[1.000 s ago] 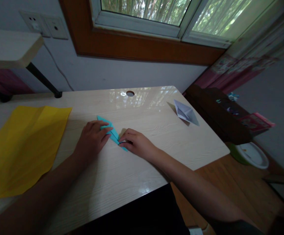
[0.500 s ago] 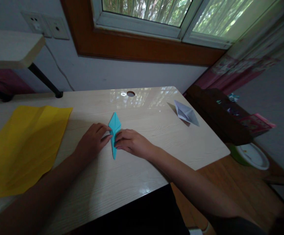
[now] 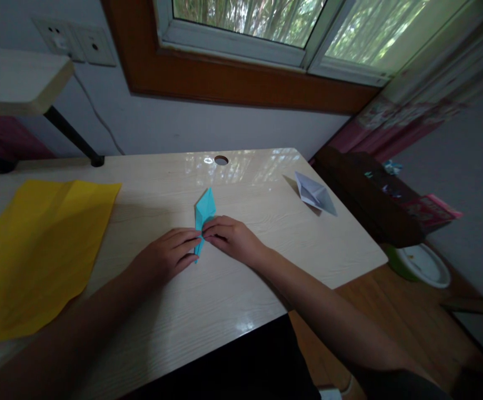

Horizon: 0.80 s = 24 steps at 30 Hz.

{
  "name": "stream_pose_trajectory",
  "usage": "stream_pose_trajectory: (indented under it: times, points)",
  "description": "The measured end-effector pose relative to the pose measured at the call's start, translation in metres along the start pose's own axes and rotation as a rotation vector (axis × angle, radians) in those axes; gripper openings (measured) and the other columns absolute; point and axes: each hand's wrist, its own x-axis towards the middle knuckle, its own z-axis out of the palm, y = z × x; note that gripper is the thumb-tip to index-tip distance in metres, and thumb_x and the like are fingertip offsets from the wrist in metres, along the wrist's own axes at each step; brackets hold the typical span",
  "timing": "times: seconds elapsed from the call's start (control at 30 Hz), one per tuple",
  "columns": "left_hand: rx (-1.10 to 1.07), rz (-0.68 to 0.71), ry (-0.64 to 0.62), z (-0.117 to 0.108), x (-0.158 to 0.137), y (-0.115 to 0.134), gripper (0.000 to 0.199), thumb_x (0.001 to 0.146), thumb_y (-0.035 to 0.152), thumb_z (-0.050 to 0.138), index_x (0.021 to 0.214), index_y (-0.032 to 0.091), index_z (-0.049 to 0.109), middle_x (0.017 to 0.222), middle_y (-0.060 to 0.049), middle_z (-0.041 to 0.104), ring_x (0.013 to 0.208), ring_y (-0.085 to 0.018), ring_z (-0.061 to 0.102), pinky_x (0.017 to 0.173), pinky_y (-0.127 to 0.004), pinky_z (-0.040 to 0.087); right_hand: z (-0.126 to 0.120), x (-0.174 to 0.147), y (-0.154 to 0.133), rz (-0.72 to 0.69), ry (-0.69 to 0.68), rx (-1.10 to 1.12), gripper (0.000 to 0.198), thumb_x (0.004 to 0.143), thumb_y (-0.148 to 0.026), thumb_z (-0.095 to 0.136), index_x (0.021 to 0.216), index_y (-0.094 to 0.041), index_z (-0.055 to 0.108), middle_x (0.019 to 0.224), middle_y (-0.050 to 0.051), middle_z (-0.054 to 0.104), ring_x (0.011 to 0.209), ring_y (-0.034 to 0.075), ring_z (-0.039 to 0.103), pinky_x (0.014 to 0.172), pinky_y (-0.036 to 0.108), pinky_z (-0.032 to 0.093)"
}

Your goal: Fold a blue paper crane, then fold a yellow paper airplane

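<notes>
A narrow piece of folded blue paper [image 3: 205,206] lies near the middle of the desk, its wide diamond-shaped end pointing away from me and leaning a little right. My left hand [image 3: 169,254] grips the thin lower part from the left, fingers closed over it. From the right, my right hand [image 3: 230,238] pinches the paper just below the wide end. The fingertips of both hands nearly meet and hide the paper's middle. Below them the narrow tip shows beside my left thumb.
A large yellow sheet [image 3: 49,250] covers the desk's left side. A folded white paper boat [image 3: 316,193] stands at the right on the pale desk [image 3: 308,250]. A raised shelf [image 3: 20,78] is at the back left. A white-and-green basin [image 3: 422,265] sits on the floor.
The blue paper has turned so its top leans right. My left hand has slid down and right onto its lower part; my right hand has shifted slightly up and right.
</notes>
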Motion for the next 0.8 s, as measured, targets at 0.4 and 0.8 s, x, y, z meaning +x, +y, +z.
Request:
stream_pose_trajectory:
  times: [0.4,0.8]
  points:
    - [0.096,0.085,-0.038,0.006,-0.001,0.004,0.039,0.1,0.026,0.057,0.136,0.013,0.06,0.143,-0.016,0.06,0.139,-0.029,0.052,0.114,-0.049,0.048,-0.003,0.031,0.001,0.424,0.122,0.126,0.037,0.088,-0.028,0.071,0.122,-0.021,0.058,0.095,0.003,0.069,0.081,0.016,0.064,0.076,0.031,0.051]
    - [0.024,0.077,-0.053,0.002,0.0,0.005,0.034,0.099,0.019,0.056,0.132,0.021,0.065,0.14,-0.014,0.062,0.138,-0.028,0.052,0.112,-0.049,0.051,0.003,0.037,0.005,0.445,0.069,0.07,0.041,0.086,-0.015,0.064,0.124,-0.024,0.054,0.088,-0.001,0.066,0.077,0.015,0.064,0.072,0.027,0.049]
